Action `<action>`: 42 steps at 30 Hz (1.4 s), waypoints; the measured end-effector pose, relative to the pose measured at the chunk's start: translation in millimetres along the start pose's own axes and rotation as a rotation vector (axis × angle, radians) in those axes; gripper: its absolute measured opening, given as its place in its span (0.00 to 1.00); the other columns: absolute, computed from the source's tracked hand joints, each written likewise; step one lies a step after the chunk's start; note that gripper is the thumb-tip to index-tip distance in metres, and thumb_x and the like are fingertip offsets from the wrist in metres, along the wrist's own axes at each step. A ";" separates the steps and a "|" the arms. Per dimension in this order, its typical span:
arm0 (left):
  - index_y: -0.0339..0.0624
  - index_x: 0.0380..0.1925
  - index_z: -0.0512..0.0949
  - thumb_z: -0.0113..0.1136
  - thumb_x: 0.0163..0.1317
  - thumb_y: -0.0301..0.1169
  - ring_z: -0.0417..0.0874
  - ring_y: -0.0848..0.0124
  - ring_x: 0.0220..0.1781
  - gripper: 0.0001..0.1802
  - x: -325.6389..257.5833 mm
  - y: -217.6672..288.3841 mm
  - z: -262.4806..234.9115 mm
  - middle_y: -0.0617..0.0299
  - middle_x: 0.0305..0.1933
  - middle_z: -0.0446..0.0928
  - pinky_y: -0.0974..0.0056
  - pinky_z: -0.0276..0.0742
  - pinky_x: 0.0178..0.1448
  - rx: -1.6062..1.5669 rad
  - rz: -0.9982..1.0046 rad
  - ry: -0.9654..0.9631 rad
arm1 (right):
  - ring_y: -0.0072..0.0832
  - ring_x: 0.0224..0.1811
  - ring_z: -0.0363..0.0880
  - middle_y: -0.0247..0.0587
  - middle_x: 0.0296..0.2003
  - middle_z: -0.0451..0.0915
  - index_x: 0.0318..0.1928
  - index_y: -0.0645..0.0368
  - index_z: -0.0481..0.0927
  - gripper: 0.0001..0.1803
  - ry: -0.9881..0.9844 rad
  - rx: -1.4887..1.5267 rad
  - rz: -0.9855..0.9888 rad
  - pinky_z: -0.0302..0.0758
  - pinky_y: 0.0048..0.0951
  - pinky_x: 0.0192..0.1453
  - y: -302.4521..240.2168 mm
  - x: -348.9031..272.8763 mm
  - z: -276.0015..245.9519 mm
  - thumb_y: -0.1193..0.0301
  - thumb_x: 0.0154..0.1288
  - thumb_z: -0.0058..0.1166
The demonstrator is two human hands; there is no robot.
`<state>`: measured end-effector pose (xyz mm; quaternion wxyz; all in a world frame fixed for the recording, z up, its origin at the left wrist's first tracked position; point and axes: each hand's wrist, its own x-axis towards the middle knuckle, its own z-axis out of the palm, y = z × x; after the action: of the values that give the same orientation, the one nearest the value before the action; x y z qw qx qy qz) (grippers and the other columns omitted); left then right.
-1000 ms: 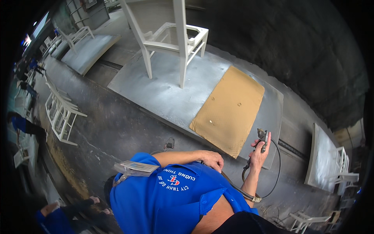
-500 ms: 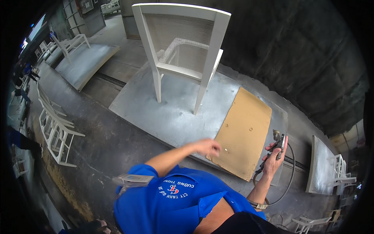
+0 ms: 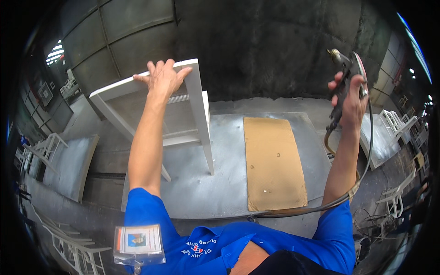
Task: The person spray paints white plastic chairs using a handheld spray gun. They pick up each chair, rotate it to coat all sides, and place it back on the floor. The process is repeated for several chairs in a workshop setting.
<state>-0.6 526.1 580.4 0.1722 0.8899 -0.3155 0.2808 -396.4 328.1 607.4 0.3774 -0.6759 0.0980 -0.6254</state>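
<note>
A white chair (image 3: 201,117) with a mesh back stands on a grey, paint-coated platform (image 3: 224,160), its back toward me. My left hand (image 3: 162,80) is on the chair's top rail, fingers spread and hooked over the edge, thumb out to the right. Raised at the right, my right hand (image 3: 353,101) is closed around a spray gun (image 3: 346,75). The gun's brass-coloured nozzle end points up and away to the left. From its grip a dark hose (image 3: 316,210) loops down past my forearm. Some of the seat is hidden behind the chair back.
A brown cardboard sheet (image 3: 275,165) lies on the platform right of the chair. Dark wall panels (image 3: 275,55) rise behind it. Other platforms with white chairs stand at the left (image 3: 68,160) and right (image 3: 380,137). More white chairs (image 3: 78,247) sit at the lower left.
My left hand has moved from above the platform's front edge up onto the chair's top rail. My right hand has lifted the spray gun higher. The view has turned rightward.
</note>
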 end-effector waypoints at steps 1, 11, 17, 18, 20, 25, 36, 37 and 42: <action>0.48 0.59 0.78 0.61 0.64 0.63 0.71 0.49 0.70 0.35 0.1 -0.6 -2.1 0.53 0.62 0.77 0.10 0.43 0.69 -0.003 -0.011 -0.042 | 0.21 0.35 0.83 0.38 0.39 0.80 0.74 0.57 0.66 0.39 -0.003 0.008 -0.012 0.74 0.19 0.22 -2.7 14.4 2.7 0.41 0.77 0.47; 0.48 0.51 0.79 0.67 0.61 0.57 0.74 0.58 0.65 0.29 -43.9 -71.8 -24.7 0.61 0.52 0.78 0.18 0.46 0.73 -0.040 0.138 0.062 | 0.19 0.33 0.83 0.37 0.37 0.81 0.63 0.61 0.72 0.34 -0.057 -0.015 -0.032 0.76 0.18 0.20 22.1 74.5 -5.0 0.42 0.76 0.49; 0.43 0.49 0.79 0.74 0.52 0.51 0.77 0.52 0.60 0.30 -65.6 -141.3 -51.6 0.58 0.53 0.79 0.45 0.60 0.76 -0.136 0.150 0.130 | 0.19 0.33 0.82 0.36 0.37 0.80 0.69 0.59 0.69 0.36 -0.147 0.048 0.125 0.75 0.18 0.20 57.9 43.6 4.9 0.43 0.77 0.48; 0.43 0.50 0.80 0.74 0.52 0.52 0.77 0.51 0.60 0.32 -63.2 -152.7 -56.6 0.57 0.53 0.80 0.52 0.67 0.70 -0.145 0.152 0.079 | 0.19 0.33 0.80 0.36 0.38 0.79 0.74 0.57 0.66 0.38 -0.207 0.067 0.143 0.74 0.17 0.21 67.6 27.6 11.6 0.43 0.77 0.48; 0.43 0.52 0.80 0.72 0.54 0.57 0.77 0.51 0.60 0.34 -63.9 -169.1 -57.9 0.56 0.54 0.80 0.53 0.71 0.65 -0.137 0.240 0.124 | 0.17 0.33 0.79 0.34 0.37 0.79 0.76 0.53 0.65 0.37 -0.245 0.099 0.246 0.73 0.16 0.22 87.6 -13.3 30.8 0.45 0.78 0.49; 0.43 0.53 0.79 0.62 0.54 0.72 0.76 0.53 0.59 0.44 -65.9 -177.2 -47.5 0.57 0.53 0.79 0.52 0.71 0.65 -0.145 0.244 0.173 | 0.16 0.35 0.78 0.31 0.37 0.78 0.77 0.45 0.65 0.34 -0.351 0.043 0.478 0.77 0.18 0.29 126.3 -127.0 95.0 0.49 0.77 0.53; 0.42 0.51 0.77 0.59 0.50 0.77 0.76 0.55 0.57 0.49 -69.8 -165.7 -46.0 0.58 0.50 0.78 0.52 0.69 0.64 -0.194 0.207 0.205 | 0.51 0.52 0.84 0.57 0.50 0.84 0.75 0.48 0.69 0.32 -0.465 -0.224 0.454 0.78 0.44 0.57 213.5 -216.6 283.4 0.56 0.74 0.57; 0.42 0.51 0.77 0.59 0.50 0.78 0.76 0.55 0.58 0.49 -69.7 -166.0 -46.2 0.59 0.50 0.78 0.52 0.69 0.64 -0.190 0.206 0.203 | 0.52 0.51 0.84 0.57 0.49 0.84 0.75 0.47 0.69 0.32 -0.483 -0.234 0.465 0.78 0.44 0.56 219.6 -218.6 296.9 0.54 0.74 0.57; 0.38 0.50 0.75 0.62 0.48 0.77 0.75 0.58 0.55 0.51 -69.0 -169.0 -47.1 0.58 0.49 0.75 0.53 0.69 0.64 -0.241 0.196 0.179 | 0.56 0.52 0.83 0.62 0.48 0.83 0.76 0.43 0.68 0.34 -0.535 -0.159 0.476 0.78 0.48 0.57 232.5 -224.2 353.3 0.50 0.74 0.55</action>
<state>47.9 706.3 553.5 0.2768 0.7993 -0.4157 0.3343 -37.1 438.8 311.0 0.4711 -0.8010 0.1986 -0.3115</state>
